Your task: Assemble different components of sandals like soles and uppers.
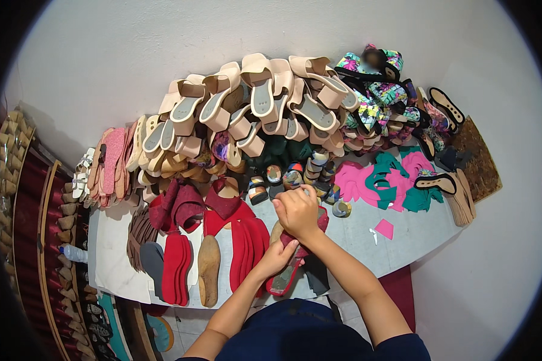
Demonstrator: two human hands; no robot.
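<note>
My left hand (275, 260) is wrapped round a red-edged shoe piece (282, 281) with a mottled grey-green face. The piece lies slantwise near the table's front edge, partly hidden by my hands. Just above it, my right hand (299, 212) is closed in a fist. A small greyish end shows at the top of that fist, but what it belongs to is hidden. To the left are stacked red soles (247, 253), a wooden shoe last (209, 271) and more red soles (176, 269). Dark red uppers (186, 207) lie behind them.
Beige heeled sandals (262, 96) are piled against the wall, with patterned sandals (385, 93) at right. Covered heels (292, 177) stand before the pile. Pink and green cut pieces (382, 180) lie on the right of the table (355, 253). Racks of lasts (66, 234) stand at left.
</note>
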